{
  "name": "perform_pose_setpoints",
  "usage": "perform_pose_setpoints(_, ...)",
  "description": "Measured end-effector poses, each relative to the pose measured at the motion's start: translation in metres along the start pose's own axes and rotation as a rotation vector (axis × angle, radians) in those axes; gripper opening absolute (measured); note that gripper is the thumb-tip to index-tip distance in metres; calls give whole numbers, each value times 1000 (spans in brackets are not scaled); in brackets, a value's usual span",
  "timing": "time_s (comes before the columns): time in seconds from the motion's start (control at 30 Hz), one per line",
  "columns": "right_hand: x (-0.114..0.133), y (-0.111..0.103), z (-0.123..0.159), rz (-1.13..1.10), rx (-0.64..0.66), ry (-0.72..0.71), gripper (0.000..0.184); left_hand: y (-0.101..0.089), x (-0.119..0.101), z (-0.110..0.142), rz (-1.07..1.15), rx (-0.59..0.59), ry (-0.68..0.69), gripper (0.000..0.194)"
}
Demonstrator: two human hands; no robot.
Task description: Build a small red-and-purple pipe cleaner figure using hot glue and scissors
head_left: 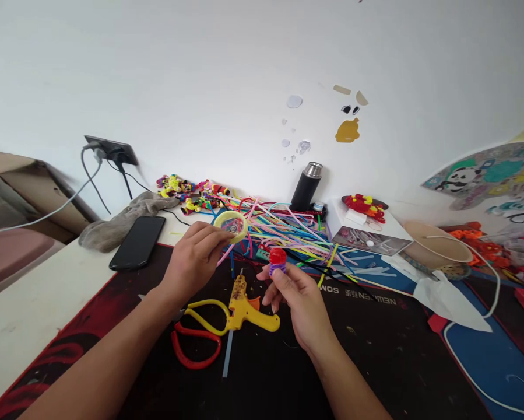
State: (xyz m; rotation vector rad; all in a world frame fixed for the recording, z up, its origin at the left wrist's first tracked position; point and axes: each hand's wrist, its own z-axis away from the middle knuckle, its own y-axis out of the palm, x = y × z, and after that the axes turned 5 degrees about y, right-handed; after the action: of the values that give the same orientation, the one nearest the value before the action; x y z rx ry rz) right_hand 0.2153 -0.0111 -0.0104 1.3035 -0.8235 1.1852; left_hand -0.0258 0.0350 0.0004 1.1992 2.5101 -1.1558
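Observation:
My left hand [196,256] is closed on a small round clear tub with a yellowish rim [231,225], held just above the black desk mat [375,350]. My right hand [297,297] pinches a little red and purple pipe-cleaner figure [277,262] between its fingertips. Below the two hands lie a yellow glue gun [244,306] and scissors with one yellow and one red handle [198,335]. A heap of coloured pipe cleaners [288,230] spreads behind both hands.
A black phone [138,241] and a grey cloth [122,219] lie at the left, under a wall socket with cables [111,150]. Behind stand a black flask [306,185], small finished figures [192,191], a white box [370,233], a brown paper bowl [439,249] and white tissue [449,300].

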Motion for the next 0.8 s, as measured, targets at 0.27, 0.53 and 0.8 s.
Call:
perform_pose_setpoints(0.27, -2, 3, 2, 8, 9, 14, 46, -5, 0, 1, -127, -18, 266, 27)
perform_pose_setpoints(0.53, 0, 3, 1, 20, 9, 27, 50, -8, -5, -1, -259, -50, 421, 22)
perform_pose_setpoints(0.8, -2, 3, 1, 31, 1, 26, 51, -8, -6, -1, -207, -57, 382, 25)
